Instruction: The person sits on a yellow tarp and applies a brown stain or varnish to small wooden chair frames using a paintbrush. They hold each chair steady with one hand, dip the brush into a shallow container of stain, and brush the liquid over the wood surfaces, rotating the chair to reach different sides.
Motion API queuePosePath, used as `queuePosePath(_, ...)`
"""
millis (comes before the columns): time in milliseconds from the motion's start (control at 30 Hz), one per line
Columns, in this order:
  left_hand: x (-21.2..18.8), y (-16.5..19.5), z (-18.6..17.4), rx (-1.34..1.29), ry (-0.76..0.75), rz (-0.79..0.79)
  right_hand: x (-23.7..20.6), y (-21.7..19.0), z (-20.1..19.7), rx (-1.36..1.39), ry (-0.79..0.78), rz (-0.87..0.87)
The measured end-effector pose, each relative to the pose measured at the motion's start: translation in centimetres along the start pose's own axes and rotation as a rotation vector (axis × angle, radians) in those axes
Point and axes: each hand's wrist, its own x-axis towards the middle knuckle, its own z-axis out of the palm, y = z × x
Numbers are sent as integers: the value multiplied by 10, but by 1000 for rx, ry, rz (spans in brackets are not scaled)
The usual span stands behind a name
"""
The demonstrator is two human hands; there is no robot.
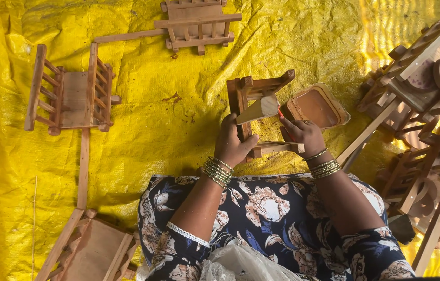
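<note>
Small wooden frame [253, 112], a slatted toy-sized piece of unfinished timber, is shown held above the lap over a yellow tarpaulin [178, 125] spread on the floor. The frame is gripped by the left hand [234, 143], whose fingers are closed round one upright while the thumb is pressed against a lower rail; it is judged to be tilted in this way so that its faces are turned toward the right hand. The right hand [301, 134] is closed on a thin red-tipped tool [281, 113], apparently a brush, though too little of it is seen to be sure; its tip is laid against a pale slat of the frame. The frame thus lies between the two hands, enclosed by the left grip and only touched, through the tool, by the right.

A shallow container of brown liquid [317, 106] is set just beside the right hand, presumably so that the tool can be dipped without reaching. Similar wooden pieces are laid apart on the tarpaulin: one at far left [71, 93], one at the top [196, 23], one at lower left [92, 250]. A stacked heap of wooden pieces [428, 104] is seen at the right. Bangles are worn on both wrists, and a floral garment [277, 218] covers the lap.
</note>
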Motion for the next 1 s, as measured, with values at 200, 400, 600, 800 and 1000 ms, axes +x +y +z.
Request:
queuePosePath(200, 4, 2, -3, -57, -77, -29, 2, 15, 6, 52, -64, -154)
queuePosePath(400, 0, 3, -2, -43, -81, 7, 14, 7, 13, -83, -46, -87)
queuePosePath(600, 7, -1, -4, -42, -111, -45, 27, 10, 1, -44, 267, -214)
queuePosePath(800, 8, -3, -6, -125, -89, -40, 8, 18, -24, 369, 110, 203)
queuePosePath(1000, 6, -9, -4, -141, -95, -126, 12, 9, -44, 486, 155, 253)
